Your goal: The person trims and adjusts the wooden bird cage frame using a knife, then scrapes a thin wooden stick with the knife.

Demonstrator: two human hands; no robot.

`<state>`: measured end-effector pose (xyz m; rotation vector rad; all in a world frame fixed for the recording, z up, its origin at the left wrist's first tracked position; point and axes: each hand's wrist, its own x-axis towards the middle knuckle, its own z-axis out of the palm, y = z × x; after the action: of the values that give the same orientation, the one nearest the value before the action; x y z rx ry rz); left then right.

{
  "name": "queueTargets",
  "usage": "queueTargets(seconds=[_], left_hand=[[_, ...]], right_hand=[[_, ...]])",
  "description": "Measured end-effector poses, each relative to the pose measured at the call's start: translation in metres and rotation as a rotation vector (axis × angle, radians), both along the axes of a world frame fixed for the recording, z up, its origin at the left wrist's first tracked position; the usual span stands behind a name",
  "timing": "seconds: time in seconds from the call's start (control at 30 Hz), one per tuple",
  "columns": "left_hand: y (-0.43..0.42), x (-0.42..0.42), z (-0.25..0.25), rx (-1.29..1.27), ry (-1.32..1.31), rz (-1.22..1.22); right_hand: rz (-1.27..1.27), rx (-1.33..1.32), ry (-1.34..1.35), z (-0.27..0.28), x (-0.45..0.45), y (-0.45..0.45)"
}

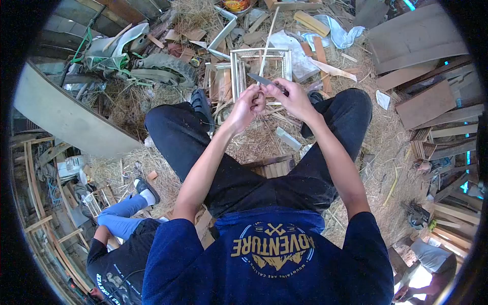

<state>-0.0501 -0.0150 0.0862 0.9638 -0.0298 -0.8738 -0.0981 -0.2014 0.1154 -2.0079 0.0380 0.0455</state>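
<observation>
My right hand point(291, 97) is closed around the handle of a knife point(260, 79), whose grey blade points to the left. The blade lies across a long thin wooden strip point(267, 43) that stretches away from me. The strip's near end is between the fingers of my left hand point(247, 105), which are curled and pressed together. Both hands are close together between my knees. Just beyond them stands a light wooden frame point(261, 53) on the littered ground, partly hidden by my hands.
A dirt bike point(152, 71) lies at the upper left beside a curved panel point(71, 114). Boards point(427, 104) lean at the right. A seated person point(122, 254) is at lower left, another person point(429, 274) at lower right. Straw and wood scraps cover the ground.
</observation>
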Motion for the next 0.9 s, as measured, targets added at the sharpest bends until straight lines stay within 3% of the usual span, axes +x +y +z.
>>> queueTargets(seconds=[0.23,0.53,0.77,0.9], left_hand=[[-0.001,-0.001,0.001,0.040,-0.101,-0.039],[0.002,-0.009,0.007,0.020,-0.004,-0.281],[0.005,-0.002,0.003,0.142,-0.174,-0.227],[0.007,0.001,-0.007,0.159,-0.223,-0.186]], right_hand=[[-0.104,0.161,-0.051,-0.016,0.006,0.002],[-0.122,0.454,-0.088,-0.014,0.012,-0.003],[-0.215,0.462,-0.053,-0.022,0.018,-0.010],[-0.177,0.256,-0.092,-0.023,0.017,-0.009]])
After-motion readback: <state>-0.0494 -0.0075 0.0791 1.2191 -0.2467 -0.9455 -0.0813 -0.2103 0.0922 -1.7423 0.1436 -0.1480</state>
